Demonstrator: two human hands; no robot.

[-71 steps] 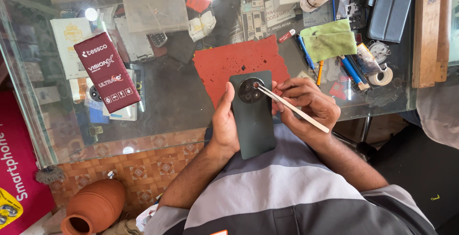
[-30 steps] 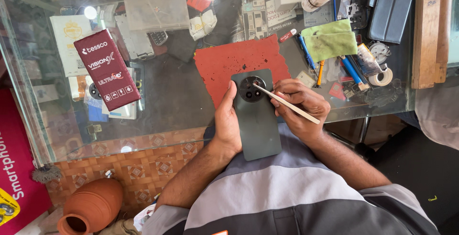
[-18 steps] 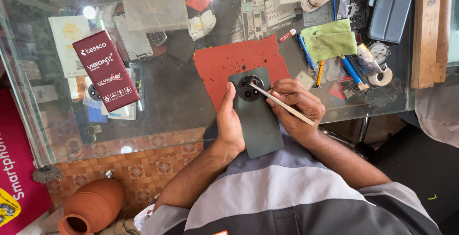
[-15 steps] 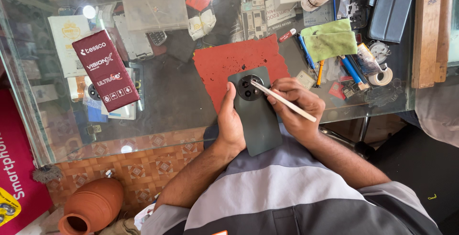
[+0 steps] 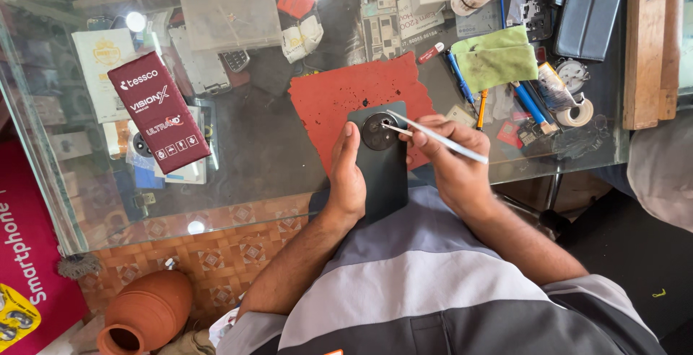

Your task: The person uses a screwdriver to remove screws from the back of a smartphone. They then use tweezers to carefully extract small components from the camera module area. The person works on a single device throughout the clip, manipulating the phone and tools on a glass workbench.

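Left hand (image 5: 349, 182) fingers wrapped round edge of dark matte phone (image 5: 382, 174), flat slab, round camera ring facing up, held at near edge of glass worktop (image 5: 253, 131) over rough red mat (image 5: 339, 95); right hand (image 5: 451, 164) fingers pinched on thin pale stick (image 5: 440, 138), tip on ring; crumpled green cloth (image 5: 498, 55) behind.

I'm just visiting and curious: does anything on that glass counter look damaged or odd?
The red mat under the phone looks worn: ragged edges and small dark holes. The green cloth carries dark smudges.
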